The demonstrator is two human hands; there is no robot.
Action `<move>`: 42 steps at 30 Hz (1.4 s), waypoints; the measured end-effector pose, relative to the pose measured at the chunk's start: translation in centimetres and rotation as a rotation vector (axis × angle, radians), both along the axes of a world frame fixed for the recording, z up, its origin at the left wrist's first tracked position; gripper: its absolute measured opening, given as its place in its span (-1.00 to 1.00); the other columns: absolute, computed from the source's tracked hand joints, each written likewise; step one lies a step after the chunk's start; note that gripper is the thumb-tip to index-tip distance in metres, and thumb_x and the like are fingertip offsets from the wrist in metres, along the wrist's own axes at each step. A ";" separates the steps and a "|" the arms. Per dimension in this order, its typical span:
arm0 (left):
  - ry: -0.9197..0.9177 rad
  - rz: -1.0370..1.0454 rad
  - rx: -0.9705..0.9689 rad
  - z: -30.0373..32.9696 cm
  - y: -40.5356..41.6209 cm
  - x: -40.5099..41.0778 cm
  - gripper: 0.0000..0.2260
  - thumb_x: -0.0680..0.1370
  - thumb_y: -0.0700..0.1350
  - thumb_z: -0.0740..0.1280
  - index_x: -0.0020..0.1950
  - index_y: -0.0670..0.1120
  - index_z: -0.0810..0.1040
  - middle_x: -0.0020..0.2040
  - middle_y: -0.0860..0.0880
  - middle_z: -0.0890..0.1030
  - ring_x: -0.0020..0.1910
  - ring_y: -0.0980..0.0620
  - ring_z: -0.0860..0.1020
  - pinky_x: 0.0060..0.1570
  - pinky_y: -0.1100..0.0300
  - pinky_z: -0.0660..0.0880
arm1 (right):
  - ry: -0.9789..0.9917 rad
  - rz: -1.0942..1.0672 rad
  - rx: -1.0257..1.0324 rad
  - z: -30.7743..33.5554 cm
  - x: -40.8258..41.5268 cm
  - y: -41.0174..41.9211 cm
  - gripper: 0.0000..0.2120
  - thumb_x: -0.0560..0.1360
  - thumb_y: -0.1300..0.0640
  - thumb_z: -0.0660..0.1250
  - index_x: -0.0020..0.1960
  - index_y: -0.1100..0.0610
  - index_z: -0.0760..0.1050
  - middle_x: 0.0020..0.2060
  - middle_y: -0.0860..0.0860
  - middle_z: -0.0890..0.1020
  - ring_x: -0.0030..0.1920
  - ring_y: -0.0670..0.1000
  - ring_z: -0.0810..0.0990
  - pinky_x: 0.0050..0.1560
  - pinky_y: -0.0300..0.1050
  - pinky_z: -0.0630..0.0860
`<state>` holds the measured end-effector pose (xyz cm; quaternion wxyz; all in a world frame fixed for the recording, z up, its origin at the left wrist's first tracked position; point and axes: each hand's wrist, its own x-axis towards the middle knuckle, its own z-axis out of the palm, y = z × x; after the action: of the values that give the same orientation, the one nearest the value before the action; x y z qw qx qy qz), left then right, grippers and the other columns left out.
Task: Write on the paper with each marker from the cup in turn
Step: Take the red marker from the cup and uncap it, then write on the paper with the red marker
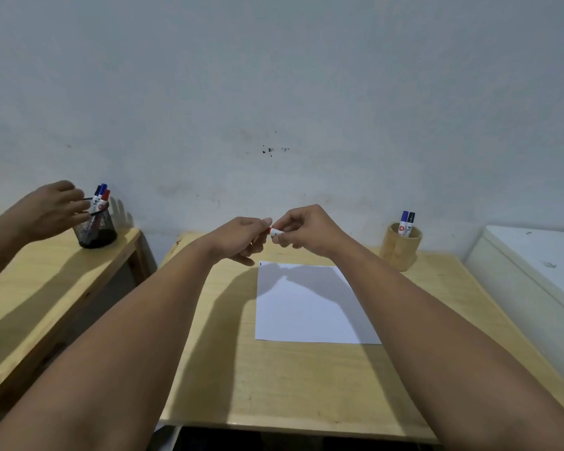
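Above the far edge of the white paper (306, 304) I hold a red marker (275, 232) between both hands. My left hand (241, 237) pinches its red cap end, and my right hand (303, 232) grips the white barrel. Most of the marker is hidden by my fingers. A small dark mark sits at the paper's far left corner. The wooden cup (400, 247) at the back right of the desk holds a blue-capped marker (403, 222) and a black-capped marker (410, 223).
On a second wooden table (46, 288) to the left, another person's hand (51, 208) reaches at a black mesh cup (95, 230) with several markers. A white cabinet (534, 265) stands at the right. The wall lies close behind the desk (274, 379).
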<state>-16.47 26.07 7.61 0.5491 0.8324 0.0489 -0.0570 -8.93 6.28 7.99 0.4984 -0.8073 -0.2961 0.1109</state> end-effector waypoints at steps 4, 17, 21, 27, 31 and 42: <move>-0.008 -0.036 0.084 0.0 -0.7 0.6 -0.59 0.72 0.16 0.15 -0.24 -0.04 0.32 -0.48 0.12 0.31 -0.49 0.05 0.23 -0.32 0.19 0.39 | 0.011 0.027 -0.121 -0.3 -0.3 -0.1 -0.94 0.58 0.14 0.55 -0.05 0.10 0.71 -0.24 0.07 0.73 -0.37 -0.13 0.60 -0.26 -0.22 0.50; -0.052 0.265 -0.340 -1.1 8.3 -2.4 -0.62 0.74 0.09 0.17 -0.25 -0.01 0.32 -0.34 0.00 0.23 -0.49 0.08 0.15 -0.52 0.25 0.17 | -0.040 -0.091 -0.367 -2.4 2.1 -8.4 -0.67 0.63 0.11 0.48 -0.31 0.09 0.63 -0.53 -0.16 0.54 -0.46 -0.10 0.39 -0.31 -0.13 0.35; 0.056 0.086 0.311 -2.8 5.7 -1.2 -0.62 0.73 0.13 0.15 -0.14 -0.09 0.46 -0.26 -0.03 0.40 -0.38 0.00 0.35 -0.38 0.19 0.35 | 0.222 -0.169 -0.140 -1.3 2.0 -5.7 -0.85 0.68 0.25 0.36 0.20 0.24 0.65 -0.20 0.09 0.68 -0.30 0.03 0.52 -0.36 -0.15 0.50; 0.176 -0.105 1.035 -5.4 1.5 0.5 -0.62 0.72 0.16 0.09 0.13 -0.09 0.54 0.09 -0.05 0.60 0.05 -0.13 0.59 -0.01 0.04 0.48 | 0.403 -0.225 0.182 -2.2 0.7 -2.5 -0.85 0.73 0.28 0.21 0.13 0.11 0.53 -0.04 0.20 0.61 -0.35 0.06 0.57 -0.23 -0.02 0.72; 0.215 -0.086 1.198 -5.8 0.6 0.7 -0.59 0.71 0.16 0.09 0.29 -0.08 0.55 0.22 -0.05 0.62 0.19 -0.13 0.59 0.09 0.02 0.49 | 0.518 -0.238 0.344 -3.3 0.9 -2.6 -0.82 0.74 0.26 0.25 0.12 0.14 0.63 -0.06 0.16 0.64 -0.35 0.05 0.62 -0.21 -0.02 0.73; 0.269 -0.060 1.175 -7.5 0.5 1.3 -0.53 0.64 0.23 0.11 0.25 -0.07 0.57 0.21 -0.06 0.63 0.14 -0.12 0.59 0.03 0.05 0.49 | 0.752 -0.157 0.619 -2.3 0.4 -1.7 -0.63 0.68 0.32 0.12 0.31 0.24 0.66 -0.11 0.18 0.75 -0.24 0.13 0.71 -0.16 -0.03 0.69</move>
<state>-15.19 26.57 0.06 -0.0156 0.9829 0.1178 -0.1405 -8.53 4.57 5.65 0.7939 -0.5453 -0.0528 0.2636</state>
